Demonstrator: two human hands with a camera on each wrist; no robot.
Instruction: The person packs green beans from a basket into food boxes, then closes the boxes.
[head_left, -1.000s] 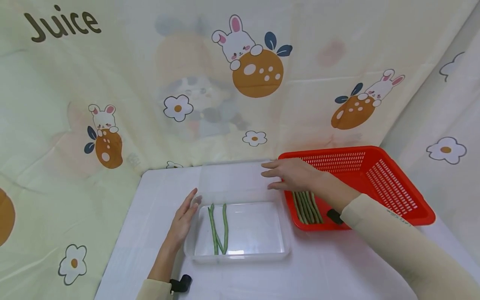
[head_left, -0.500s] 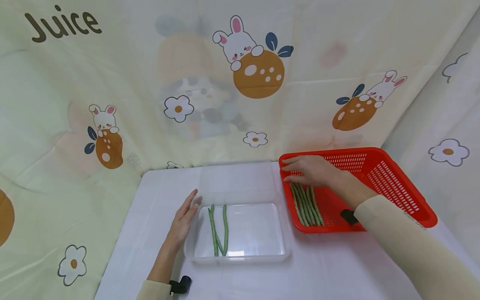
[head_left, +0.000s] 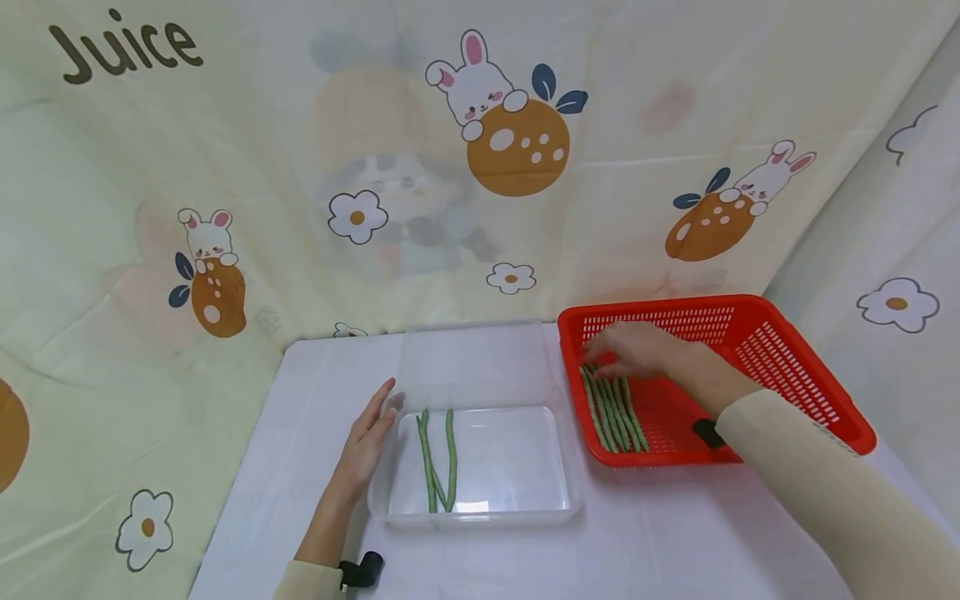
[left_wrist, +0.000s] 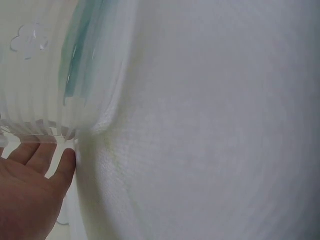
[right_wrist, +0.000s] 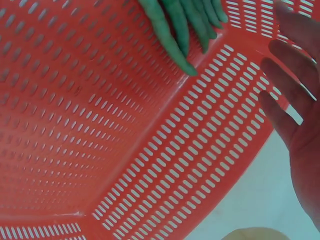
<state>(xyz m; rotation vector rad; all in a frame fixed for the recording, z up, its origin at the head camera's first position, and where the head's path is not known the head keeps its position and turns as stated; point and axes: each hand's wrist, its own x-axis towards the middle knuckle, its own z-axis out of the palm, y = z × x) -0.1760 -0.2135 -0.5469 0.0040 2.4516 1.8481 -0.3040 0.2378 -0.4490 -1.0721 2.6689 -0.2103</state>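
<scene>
Several green beans (head_left: 611, 412) lie side by side in the left part of a red perforated basket (head_left: 750, 383). Over their far ends hovers my right hand (head_left: 637, 348), fingers bent slightly downward. In the right wrist view that hand (right_wrist: 295, 85) holds nothing, and a gap shows between its fingers and the beans (right_wrist: 172, 30). A clear plastic box (head_left: 517, 518) stands left of the basket with a few beans (head_left: 452, 458) inside. My left hand (head_left: 367, 437) rests against the box's left side with extended fingers; the left wrist view shows its fingertips at the box (left_wrist: 30, 107).
A clear, flat lid-like panel (head_left: 472, 354) lies behind the box. All stands on a white-covered table (head_left: 300, 417). A printed curtain (head_left: 420, 292) hangs along the table's back edge, and another sheet (head_left: 892, 250) is at the right.
My right hand has moved right from the basket's left rim to inside it, then lowered toward the beans with fingers bending down. The left hand and the box have stayed put.
</scene>
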